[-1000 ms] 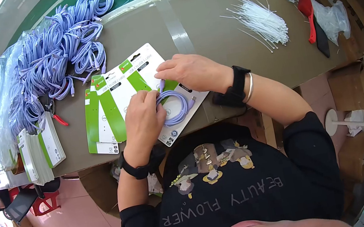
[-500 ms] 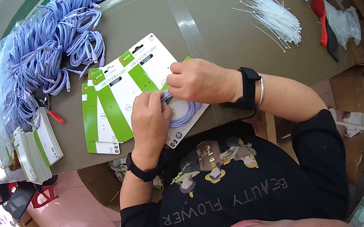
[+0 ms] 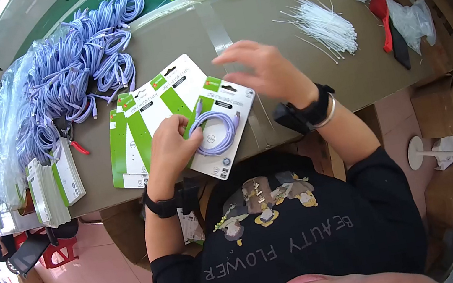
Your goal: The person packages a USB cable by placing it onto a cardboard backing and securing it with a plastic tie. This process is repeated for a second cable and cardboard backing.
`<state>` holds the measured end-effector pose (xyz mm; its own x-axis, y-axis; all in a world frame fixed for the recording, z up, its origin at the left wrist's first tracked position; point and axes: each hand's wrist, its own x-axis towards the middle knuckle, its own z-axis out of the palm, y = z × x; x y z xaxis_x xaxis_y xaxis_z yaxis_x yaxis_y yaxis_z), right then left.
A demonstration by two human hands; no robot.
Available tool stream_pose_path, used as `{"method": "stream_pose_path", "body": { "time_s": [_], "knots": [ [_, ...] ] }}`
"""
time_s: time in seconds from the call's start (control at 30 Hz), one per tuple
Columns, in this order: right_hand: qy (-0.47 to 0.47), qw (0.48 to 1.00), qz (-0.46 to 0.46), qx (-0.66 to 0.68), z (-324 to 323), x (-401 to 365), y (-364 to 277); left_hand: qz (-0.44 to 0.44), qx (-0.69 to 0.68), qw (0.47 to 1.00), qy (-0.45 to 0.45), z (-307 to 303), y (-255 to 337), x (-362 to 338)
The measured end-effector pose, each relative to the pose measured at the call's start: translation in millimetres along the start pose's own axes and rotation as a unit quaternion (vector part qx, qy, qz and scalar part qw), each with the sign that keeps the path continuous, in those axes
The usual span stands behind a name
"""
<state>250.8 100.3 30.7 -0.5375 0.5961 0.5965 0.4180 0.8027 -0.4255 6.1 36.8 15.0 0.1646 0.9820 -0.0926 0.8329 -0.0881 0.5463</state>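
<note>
my left grip [image 3: 172, 146] is clamped on the card [image 3: 243, 99] beside the coiled cable [image 3: 231, 132] lying on it, probably so nothing slips, while my right grip [image 3: 269, 71] hovers parted above the bench [image 3: 325, 86].

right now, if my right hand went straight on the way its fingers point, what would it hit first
Likely the nearest cable-free card, left of the right hand. The hand looks raised, so it might pass over; depth is unclear.
</note>
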Motion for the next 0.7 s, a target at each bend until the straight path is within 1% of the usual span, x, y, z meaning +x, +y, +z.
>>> {"method": "stream_pose_path", "body": {
  "time_s": [0.03,0.07,0.1,0.13,0.2,0.23,0.27,0.3,0.33,0.37,0.4,0.43,0.5,0.53,0.63,0.67,0.7],
  "knots": [
    [0.048,0.991,0.098,0.081,-4,-9,0,-0.008,-0.056,0.998,0.022,2,-4,-1],
    [0.096,0.963,0.194,0.161,-6,-18,-1,-0.015,-0.111,0.993,0.043,5,-8,-2],
    [0.142,0.917,0.285,0.239,-6,-25,-3,-0.022,-0.166,0.984,0.063,7,-11,-2],
    [0.148,0.918,0.282,0.236,-2,-31,-7,-0.016,-0.164,0.984,0.065,10,-11,-2],
    [0.145,0.825,0.36,0.411,9,-43,-16,0.018,-0.309,0.939,0.146,20,-8,-1],
    [0.149,0.827,0.355,0.409,15,-48,-22,0.035,-0.38,0.906,0.184,23,-4,-1],
    [0.088,0.804,0.366,0.46,23,-51,-30,0.041,-0.379,0.906,0.185,25,1,-2],
    [0.025,0.776,0.375,0.507,27,-52,-37,0.047,-0.423,0.884,0.193,26,7,-4],
    [0.027,0.777,0.372,0.506,29,-51,-42,0.051,-0.466,0.861,0.199,28,13,-5],
    [0.009,0.781,0.353,0.516,30,-50,-49,0.055,-0.508,0.835,0.205,30,17,-6],
    [-0.01,0.783,0.333,0.525,29,-48,-54,0.057,-0.507,0.835,0.206,31,18,-5],
    [-0.032,0.784,0.314,0.535,29,-47,-56,0.054,-0.549,0.809,0.203,33,18,-4],
    [-0.027,0.788,0.317,0.528,27,-48,-55,0.045,-0.627,0.752,0.2,36,17,-5],
    [-0.019,0.793,0.318,0.52,24,-49,-53,0.044,-0.625,0.751,0.206,35,22,-6],
    [-0.01,0.797,0.32,0.512,19,-49,-50,-0.064,-0.769,0.618,0.148,21,40,-5],
    [-0.002,0.797,0.325,0.51,18,-49,-51,-0.063,-0.768,0.618,0.158,23,32,-3],
    [0.007,0.796,0.33,0.507,17,-48,-51,-0.016,-0.849,0.527,0.039,33,17,0]
  ]
}}
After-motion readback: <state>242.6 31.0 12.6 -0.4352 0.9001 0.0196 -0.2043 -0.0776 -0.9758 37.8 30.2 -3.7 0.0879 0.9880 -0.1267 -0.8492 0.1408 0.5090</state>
